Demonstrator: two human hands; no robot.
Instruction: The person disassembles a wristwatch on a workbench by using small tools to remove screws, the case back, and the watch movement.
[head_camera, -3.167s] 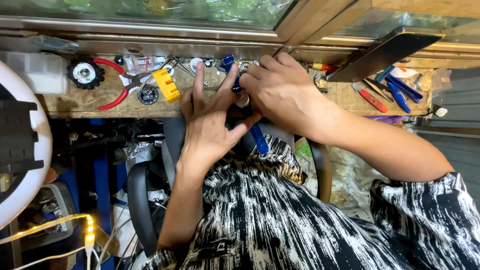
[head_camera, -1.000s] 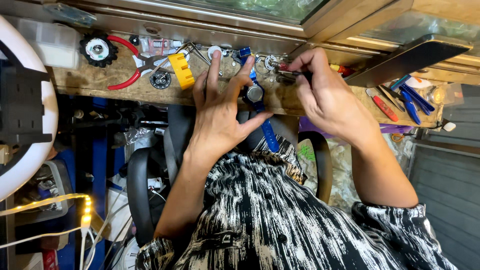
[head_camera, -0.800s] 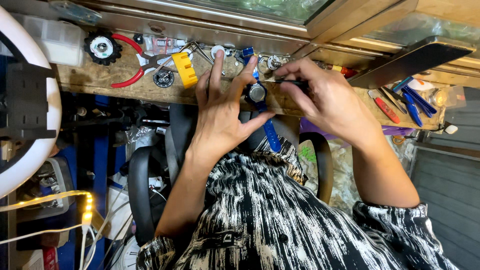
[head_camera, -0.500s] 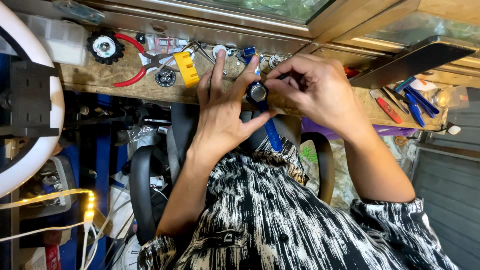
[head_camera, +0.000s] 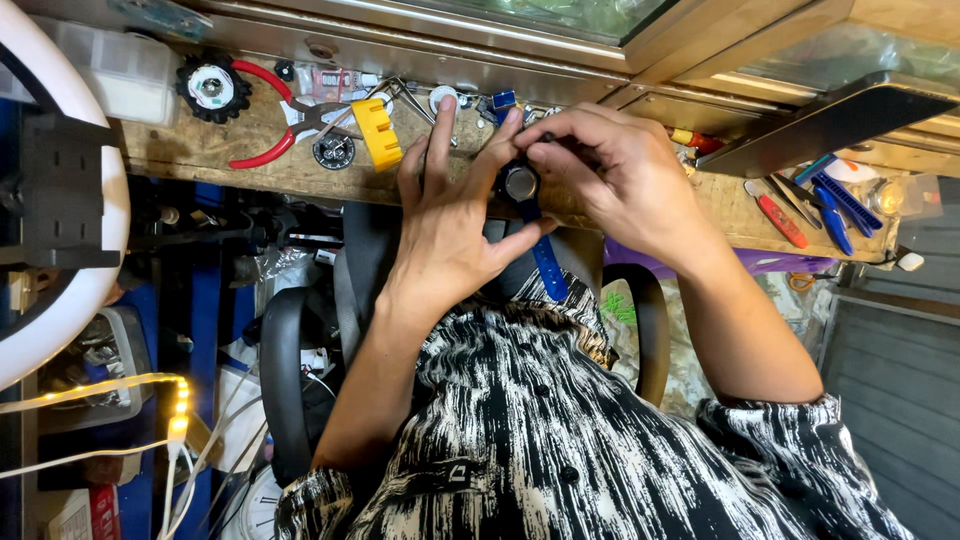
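Head view: looking down on 2 hands at work over a narrow wooden workbench (head_camera: 250, 165), with a lap in a black-and-white patterned shirt (head_camera: 560, 440) below.
Workbench: a worn plank strewn with small tools, running left to right under a metal window frame.
Ring light: a white ring light (head_camera: 60, 300) at the left edge, with a lit yellow light strip beneath it.
Left hand: the left hand (head_camera: 450, 215) cradles a blue wristwatch (head_camera: 522, 190), thumb under it and forefinger steadying its top, the other fingers spread and loose.
Right hand: the right hand (head_camera: 620, 175) is curled over the watch, fingertips pinched at the upper edge of the case; whether it grips a thin tool there I cannot tell.
Watch: held just above the bench edge between both hands, round metal back facing up, blue strap hanging toward the lap.
Nearby tools: red-handled pliers (head_camera: 275, 120), a yellow block (head_camera: 378, 132) and a black toothed disc (head_camera: 210, 88) to the left; blue and red hand tools (head_camera: 825, 205) well off to the right.
Progress: the case back looks closed and in place, so the work at the case seems under way, not finished.
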